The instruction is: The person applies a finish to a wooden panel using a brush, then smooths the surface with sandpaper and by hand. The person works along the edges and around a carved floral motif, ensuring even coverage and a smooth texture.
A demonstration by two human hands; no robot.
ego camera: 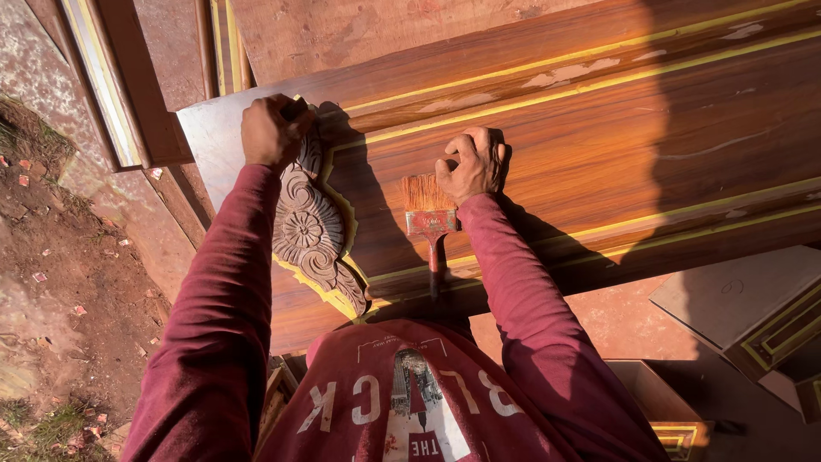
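- Two hands worked on one varnished wooden panel [599, 145].
- Left hand [272, 130] was curled shut over the top of one carved floral ornament [310, 229] at the panel's near end.
- Right hand [473, 164], fingers bent, pressed the panel, beside one flat paintbrush [429, 214] lying there.
- Smaller yellow-lined panels [770, 329] lay right.

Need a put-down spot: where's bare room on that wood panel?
Free: the flat panel right of the right hand, between the yellow-lined mouldings. Crowded: the left end, where the left hand grips the carved ornament, with the paintbrush by the right hand.
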